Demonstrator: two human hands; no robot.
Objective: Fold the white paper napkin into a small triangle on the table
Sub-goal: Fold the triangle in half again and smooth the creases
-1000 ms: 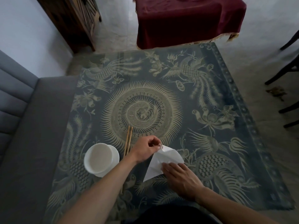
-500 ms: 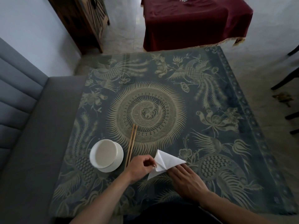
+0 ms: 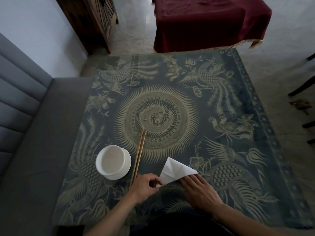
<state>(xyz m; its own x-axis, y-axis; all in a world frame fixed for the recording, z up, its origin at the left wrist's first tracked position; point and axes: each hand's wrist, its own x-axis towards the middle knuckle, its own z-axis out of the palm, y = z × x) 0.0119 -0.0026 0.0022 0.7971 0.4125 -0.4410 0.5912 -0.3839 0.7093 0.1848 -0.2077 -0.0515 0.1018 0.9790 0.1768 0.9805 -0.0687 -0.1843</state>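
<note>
The white paper napkin [image 3: 175,171] lies folded into a triangle near the front of the patterned table [image 3: 230,103], its point aimed away from me. My left hand [image 3: 144,186] pinches the napkin's near-left corner between thumb and fingers. My right hand [image 3: 199,189] lies flat, palm down, with its fingertips pressing the napkin's lower right edge against the table.
A white bowl [image 3: 112,161] sits on a saucer left of the napkin, and a pair of wooden chopsticks [image 3: 139,156] lies between them. A grey sofa [image 3: 25,133] borders the table's left side. A table under a dark red cloth [image 3: 209,21] stands beyond the far edge.
My left hand has brought the napkin's upper corner down toward me, turning a larger loose sheet into a smaller flat triangle. My right hand has kept pressing the lower edge.
</note>
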